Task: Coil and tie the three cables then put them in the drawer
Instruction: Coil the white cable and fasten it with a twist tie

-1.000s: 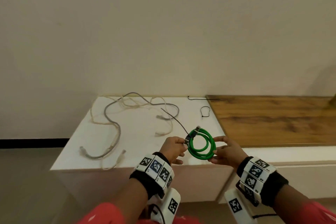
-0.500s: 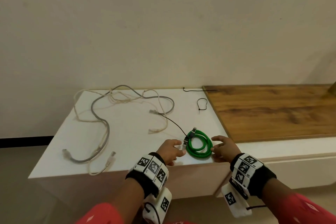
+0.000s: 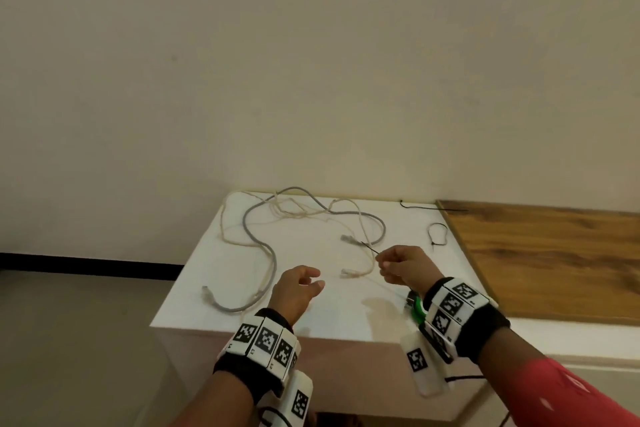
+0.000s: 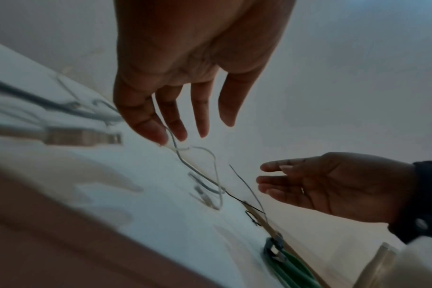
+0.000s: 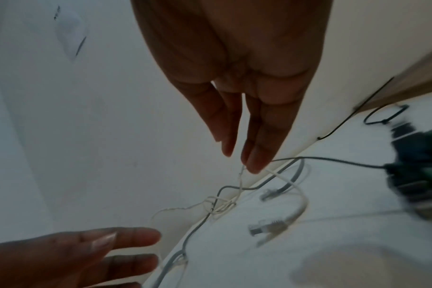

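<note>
The green cable [image 3: 418, 306], coiled and bound with a black tie, lies on the white cabinet top [image 3: 329, 315] near its front right, mostly hidden under my right wrist. It also shows in the left wrist view as the green coil [image 4: 291, 267]. The tie's thin black tail [image 3: 369, 246] sticks out past my right fingers. My right hand [image 3: 384, 262] hovers over it, fingers straight and empty [image 5: 239, 157]. My left hand [image 3: 311, 279] hangs relaxed and empty above the cabinet. A grey cable [image 3: 265, 253] and a cream cable [image 3: 363, 229] sprawl loose and tangled behind.
Two spare black ties lie at the back right, one looped [image 3: 437, 234] and one straight [image 3: 433, 209]. A wooden top [image 3: 554, 253] adjoins the cabinet on the right. The wall stands right behind, with floor to the left.
Both hands have let go of the green coil, which now lies on the cabinet. They have moved forward toward the loose cables, the left hand shifting leftward.
</note>
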Tool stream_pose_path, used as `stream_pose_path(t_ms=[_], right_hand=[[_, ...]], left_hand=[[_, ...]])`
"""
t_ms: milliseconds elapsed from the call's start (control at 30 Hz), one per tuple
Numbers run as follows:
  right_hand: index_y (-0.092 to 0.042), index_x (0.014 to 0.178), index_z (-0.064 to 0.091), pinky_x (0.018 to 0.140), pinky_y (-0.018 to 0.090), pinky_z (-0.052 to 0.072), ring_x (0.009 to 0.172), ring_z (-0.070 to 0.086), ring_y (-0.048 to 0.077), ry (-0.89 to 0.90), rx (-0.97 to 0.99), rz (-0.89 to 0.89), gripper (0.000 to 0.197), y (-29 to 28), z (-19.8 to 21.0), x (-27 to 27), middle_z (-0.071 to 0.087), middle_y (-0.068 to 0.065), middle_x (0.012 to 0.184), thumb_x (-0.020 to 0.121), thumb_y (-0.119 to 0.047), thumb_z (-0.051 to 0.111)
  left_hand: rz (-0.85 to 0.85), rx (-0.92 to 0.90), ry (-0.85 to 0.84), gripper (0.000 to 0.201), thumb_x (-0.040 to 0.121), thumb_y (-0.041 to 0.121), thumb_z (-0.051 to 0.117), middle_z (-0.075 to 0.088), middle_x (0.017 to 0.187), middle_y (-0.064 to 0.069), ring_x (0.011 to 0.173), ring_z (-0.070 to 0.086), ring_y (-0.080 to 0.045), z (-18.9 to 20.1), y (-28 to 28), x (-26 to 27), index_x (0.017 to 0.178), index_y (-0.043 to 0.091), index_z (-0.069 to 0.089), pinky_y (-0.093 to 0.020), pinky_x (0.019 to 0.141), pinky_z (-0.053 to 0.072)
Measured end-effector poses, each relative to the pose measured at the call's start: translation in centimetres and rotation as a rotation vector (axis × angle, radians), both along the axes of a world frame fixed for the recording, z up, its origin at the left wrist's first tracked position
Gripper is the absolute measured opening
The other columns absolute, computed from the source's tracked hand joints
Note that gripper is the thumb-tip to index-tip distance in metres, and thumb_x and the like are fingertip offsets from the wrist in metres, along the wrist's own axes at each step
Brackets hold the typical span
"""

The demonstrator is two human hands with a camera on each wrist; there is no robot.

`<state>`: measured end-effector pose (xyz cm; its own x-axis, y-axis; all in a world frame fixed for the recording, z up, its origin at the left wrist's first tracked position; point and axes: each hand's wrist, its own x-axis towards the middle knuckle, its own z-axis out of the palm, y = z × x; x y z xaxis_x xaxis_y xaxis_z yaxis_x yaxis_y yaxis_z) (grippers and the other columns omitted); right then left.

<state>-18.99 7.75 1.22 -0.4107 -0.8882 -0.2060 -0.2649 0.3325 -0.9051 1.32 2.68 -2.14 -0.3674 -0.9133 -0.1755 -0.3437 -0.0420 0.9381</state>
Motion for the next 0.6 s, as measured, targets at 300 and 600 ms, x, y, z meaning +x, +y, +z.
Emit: stream_pose_path(t_ms=[300, 600], right_hand=[[-0.006, 0.119, 0.057, 0.085, 0.018, 0.033, 0.125, 0.046, 0.028, 0.415, 0.159, -0.003, 0.035, -7.8, -3.8, 2.5, 0.055, 0.012, 0.131, 0.085, -0.001, 0.049], [0.001, 0.113, 0.061, 0.079, 0.028, 0.044, 0.114, 0.055, 0.032, 0.549, 0.23, -0.006, 0.029, -10.5, -4.0, 1.5, 0.061, 0.018, 0.121, 0.086, -0.005, 0.051]], left_hand=[[0.101, -0.035, -0.085, 0.007, 0.085, 0.015, 0.061, 0.059, 0.121, -0.009, 0.107, 0.055, -0.023, -1.6, -3.7, 6.6, 0.091, 0.018, 0.059, -0.034, 0.097, 0.044], [0.091, 0.009, -0.072, 0.013, 0.087, 0.015, 0.059, 0.056, 0.122, -0.007, 0.114, 0.051, -0.019, -3.3, -5.0, 8.9, 0.1, 0.014, 0.061, -0.03, 0.099, 0.041]])
